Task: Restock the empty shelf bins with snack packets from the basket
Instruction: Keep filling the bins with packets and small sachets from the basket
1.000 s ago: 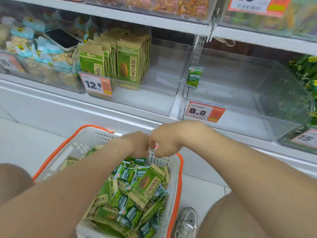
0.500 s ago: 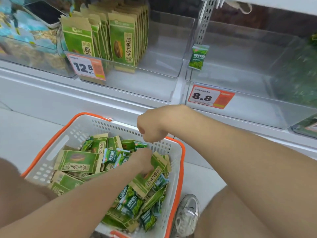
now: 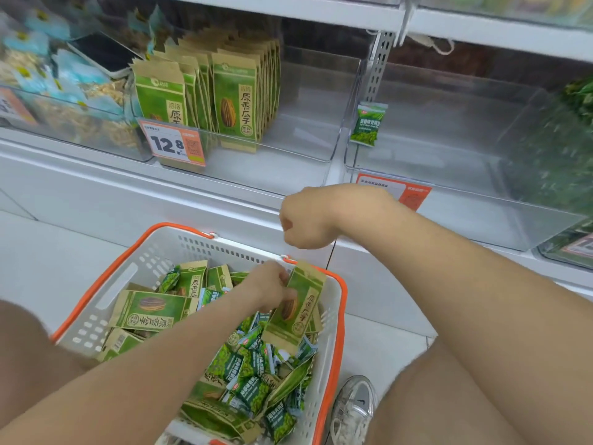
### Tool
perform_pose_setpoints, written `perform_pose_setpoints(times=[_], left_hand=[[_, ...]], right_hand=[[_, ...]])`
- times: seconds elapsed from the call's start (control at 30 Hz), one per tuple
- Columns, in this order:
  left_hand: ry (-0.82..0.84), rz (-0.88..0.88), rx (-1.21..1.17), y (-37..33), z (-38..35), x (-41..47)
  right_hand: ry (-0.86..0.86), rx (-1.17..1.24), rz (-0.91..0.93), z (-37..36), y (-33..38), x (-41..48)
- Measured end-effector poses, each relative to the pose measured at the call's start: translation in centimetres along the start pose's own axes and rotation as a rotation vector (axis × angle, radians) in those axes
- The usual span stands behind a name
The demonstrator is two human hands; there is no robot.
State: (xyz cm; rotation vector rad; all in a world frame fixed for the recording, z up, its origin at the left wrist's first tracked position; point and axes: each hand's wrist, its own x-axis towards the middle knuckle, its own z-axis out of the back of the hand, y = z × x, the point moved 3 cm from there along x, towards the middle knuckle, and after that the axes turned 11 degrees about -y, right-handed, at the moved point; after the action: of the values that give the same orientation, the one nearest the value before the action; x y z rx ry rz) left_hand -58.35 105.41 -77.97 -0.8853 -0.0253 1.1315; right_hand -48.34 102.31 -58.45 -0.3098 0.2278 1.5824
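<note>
Below store shelves (image 3: 96,175), left hand (image 3: 269,288) grips seed packet (image 3: 300,311) over basket (image 3: 134,268).

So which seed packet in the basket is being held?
The seed packet by the basket's right rim, gripped by the left hand; others lie loose.

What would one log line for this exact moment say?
left hand: grips sunflower seed packet in basket | right hand: curled, holding nothing, above basket rim | 12.8 bin: partly stocked

Price tag (image 3: 173,146) reads 12.8; seed packet (image 3: 298,316) reads 原香瓜子.
</note>
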Motion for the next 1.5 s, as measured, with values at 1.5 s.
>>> perform_pose_setpoints(times=[1.5], left_hand=[[-0.553,-0.527,0.559,-7.9,25.9,-1.0]], right_hand=[[-1.000,0.770,-0.398,6.6,-2.1,11.4]])
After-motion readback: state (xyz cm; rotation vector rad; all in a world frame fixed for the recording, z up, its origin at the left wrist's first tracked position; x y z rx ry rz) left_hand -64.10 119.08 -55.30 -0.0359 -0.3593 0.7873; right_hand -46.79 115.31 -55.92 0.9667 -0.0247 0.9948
